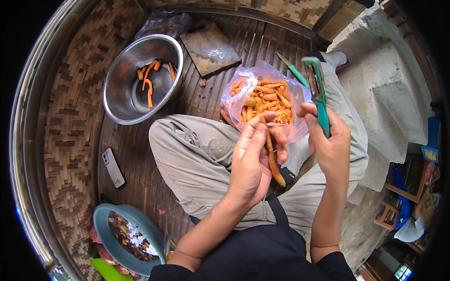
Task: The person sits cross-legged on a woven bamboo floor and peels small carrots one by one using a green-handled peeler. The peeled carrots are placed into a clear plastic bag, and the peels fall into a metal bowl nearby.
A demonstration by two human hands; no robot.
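My left hand grips a long thin carrot, which hangs slanting down with its greenish end lowest. To its right my right hand is closed around the green handle of a vegetable peeler; the blade points up and is apart from the carrot. Just beyond my hands stands an open translucent plastic bag, filled with carrots and orange peelings. A steel basin at the upper left holds several slim orange carrots.
A green-handled knife lies right of the bag. Behind it is a worn cutting board. On the slatted floor at left are a phone and a grey-green plastic tub with scraps. Concrete steps rise at right.
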